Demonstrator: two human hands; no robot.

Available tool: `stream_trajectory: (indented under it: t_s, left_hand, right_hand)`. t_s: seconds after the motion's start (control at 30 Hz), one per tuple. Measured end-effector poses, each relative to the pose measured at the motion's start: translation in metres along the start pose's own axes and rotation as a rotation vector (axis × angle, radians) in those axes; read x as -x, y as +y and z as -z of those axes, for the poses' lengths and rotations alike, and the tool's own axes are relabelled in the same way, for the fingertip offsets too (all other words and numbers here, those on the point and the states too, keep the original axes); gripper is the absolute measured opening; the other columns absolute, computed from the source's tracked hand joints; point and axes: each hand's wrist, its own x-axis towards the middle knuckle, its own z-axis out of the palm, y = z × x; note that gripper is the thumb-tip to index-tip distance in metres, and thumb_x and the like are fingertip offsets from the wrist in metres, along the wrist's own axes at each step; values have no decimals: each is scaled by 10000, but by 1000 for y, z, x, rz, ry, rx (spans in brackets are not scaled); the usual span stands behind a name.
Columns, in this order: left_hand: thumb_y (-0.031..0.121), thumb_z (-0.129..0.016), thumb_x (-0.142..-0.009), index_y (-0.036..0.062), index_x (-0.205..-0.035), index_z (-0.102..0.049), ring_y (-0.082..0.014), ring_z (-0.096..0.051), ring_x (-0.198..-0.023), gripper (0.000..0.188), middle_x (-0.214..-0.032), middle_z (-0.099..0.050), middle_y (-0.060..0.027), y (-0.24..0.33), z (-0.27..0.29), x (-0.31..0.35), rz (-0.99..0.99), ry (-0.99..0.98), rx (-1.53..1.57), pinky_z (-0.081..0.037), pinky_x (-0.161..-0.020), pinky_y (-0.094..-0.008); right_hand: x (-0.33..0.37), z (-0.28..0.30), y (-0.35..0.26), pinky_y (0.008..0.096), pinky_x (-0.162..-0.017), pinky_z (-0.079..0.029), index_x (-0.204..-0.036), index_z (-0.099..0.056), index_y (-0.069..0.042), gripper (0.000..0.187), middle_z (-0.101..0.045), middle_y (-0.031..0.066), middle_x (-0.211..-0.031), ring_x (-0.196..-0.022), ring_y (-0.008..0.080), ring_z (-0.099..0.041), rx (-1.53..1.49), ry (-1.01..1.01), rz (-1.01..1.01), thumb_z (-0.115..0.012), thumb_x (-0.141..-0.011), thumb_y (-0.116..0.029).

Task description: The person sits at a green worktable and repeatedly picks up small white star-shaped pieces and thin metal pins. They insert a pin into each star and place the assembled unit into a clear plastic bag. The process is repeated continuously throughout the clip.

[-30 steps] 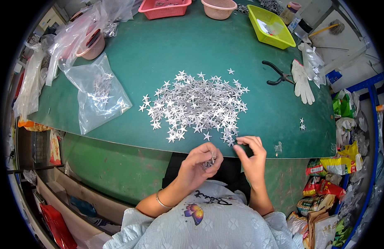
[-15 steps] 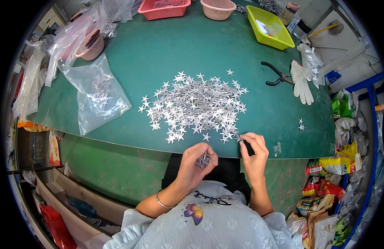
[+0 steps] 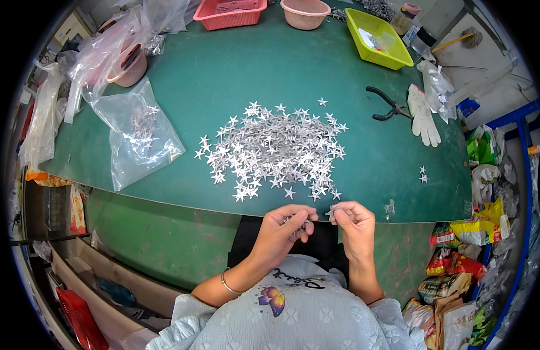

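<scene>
A wide pile of silver star-shaped metal pieces point(image 3: 275, 146) lies on the green table point(image 3: 182, 70). Near the front edge, my left hand point(image 3: 283, 228) is curled around several of these stars, partly hidden by its fingers. My right hand point(image 3: 354, 221) pinches one silver star point(image 3: 331, 212) between thumb and fingers, close to the left hand's fingertips but apart from them. One loose star point(image 3: 336, 194) lies just beyond the right hand, at the pile's near edge. To the left rests a clear plastic bag point(image 3: 142, 166) with more stars inside.
Black-handled pliers point(image 3: 382, 104) and a white glove point(image 3: 424, 116) lie at the right, with a few stars point(image 3: 423, 174) nearer the edge. At the back stand a red basket point(image 3: 230, 22), a pink bowl point(image 3: 305, 21) and a yellow-green basket point(image 3: 375, 52). Plastic bags point(image 3: 98, 64) crowd the left.
The right hand has come back from the pile's near edge toward the left hand, now with a star pinched in it. My left hand has turned slightly and shifted toward the right.
</scene>
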Motion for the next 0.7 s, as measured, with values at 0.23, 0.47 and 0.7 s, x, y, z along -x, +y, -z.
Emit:
stream_trajectory:
  t_s: [0.23,0.47,0.7]
  left_hand:
    - [53,-601,-836,5,-1063,-600,-21,-434,-604,232,-806,-557,5,3,-3,4,7,-55,-220,-331,-494,-160]
    - [6,-598,-818,-12,-1056,-585,-16,-399,-567,239,-819,-584,-17,3,-4,4,-3,-54,-244,-295,-466,-159]
    - [3,-604,-818,-11,-1036,-581,-19,-391,-562,220,-831,-580,-16,2,-3,3,7,-48,-176,-283,-460,-167]
  right_hand:
    - [6,-6,1,202,-649,-456,-849,-615,34,85,-624,52,-751,-680,86,-572,-15,-91,-71,-619,-836,-49]
    - [9,-7,-4,208,-683,-461,-899,-618,46,106,-625,56,-788,-735,94,-582,49,-134,-64,-606,-844,-43]
    - [10,-7,-2,191,-666,-418,-947,-618,57,120,-606,53,-830,-738,81,-542,210,-137,102,-576,-846,8]
